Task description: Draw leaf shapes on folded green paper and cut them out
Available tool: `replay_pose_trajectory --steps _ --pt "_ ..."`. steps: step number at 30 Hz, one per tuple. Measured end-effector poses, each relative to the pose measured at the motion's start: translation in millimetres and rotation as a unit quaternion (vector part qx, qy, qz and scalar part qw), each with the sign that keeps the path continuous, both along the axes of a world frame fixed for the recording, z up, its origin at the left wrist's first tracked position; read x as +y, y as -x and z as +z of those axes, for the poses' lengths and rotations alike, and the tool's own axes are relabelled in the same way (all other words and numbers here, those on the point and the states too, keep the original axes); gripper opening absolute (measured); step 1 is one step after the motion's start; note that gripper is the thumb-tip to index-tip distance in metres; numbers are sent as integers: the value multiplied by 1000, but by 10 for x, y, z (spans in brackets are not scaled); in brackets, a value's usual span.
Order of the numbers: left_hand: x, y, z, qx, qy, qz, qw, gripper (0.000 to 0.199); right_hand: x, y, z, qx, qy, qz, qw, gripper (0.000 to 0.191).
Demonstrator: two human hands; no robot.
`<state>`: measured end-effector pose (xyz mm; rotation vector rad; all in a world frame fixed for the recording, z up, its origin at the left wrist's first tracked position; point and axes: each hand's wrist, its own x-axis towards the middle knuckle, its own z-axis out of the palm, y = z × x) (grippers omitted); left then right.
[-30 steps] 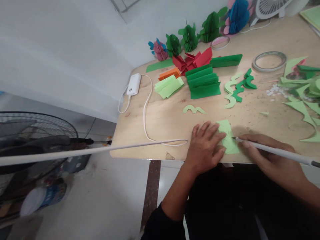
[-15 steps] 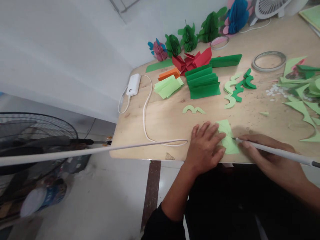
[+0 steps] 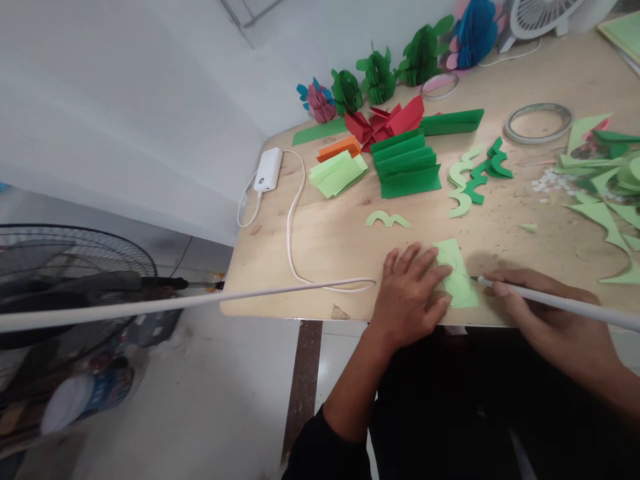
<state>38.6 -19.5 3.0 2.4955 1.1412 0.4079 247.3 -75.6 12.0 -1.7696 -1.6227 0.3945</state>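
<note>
A light green paper piece lies at the table's front edge, with faint curved lines drawn on it. My left hand rests flat on its left side, fingers spread and pressing it to the wood. To the right, my right hand grips a white pen, whose dark tip points at the paper's right edge; I cannot tell whether it touches. Just beyond lies a wavy light green cutout. Farther back are more wavy cutouts, light green and dark green.
Folded green, light green, orange and red papers lie mid-table. Paper figures stand along the wall. Tape rolls and paper scraps are on the right. A white cable runs from a power bank.
My right hand and the pen have shifted slightly right, away from the paper's middle. My left hand and the paper have stayed in place.
</note>
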Motion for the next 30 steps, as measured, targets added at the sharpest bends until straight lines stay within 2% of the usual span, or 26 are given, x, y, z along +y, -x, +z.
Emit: replay_pose_trajectory --steps 4,9,13,17,24,30 --pt "1 -1 -4 4 1 1 1000 42 -16 -16 1 5 13 -17 1000 41" --pt "4 -6 -1 6 2 -1 1000 43 -18 0 10 25 -22 8 999 29" --pt "6 -13 5 4 2 -1 1000 43 -27 32 8 4 -77 81 994 22" --pt "6 -21 16 9 -3 -2 1000 42 -39 53 -18 -10 -123 158 980 30" --pt "7 -26 17 15 -6 -5 1000 42 -49 46 -117 -99 -157 188 964 37" --pt "8 -31 -10 10 -10 -1 1000 47 -46 51 -111 -136 -191 203 951 38"
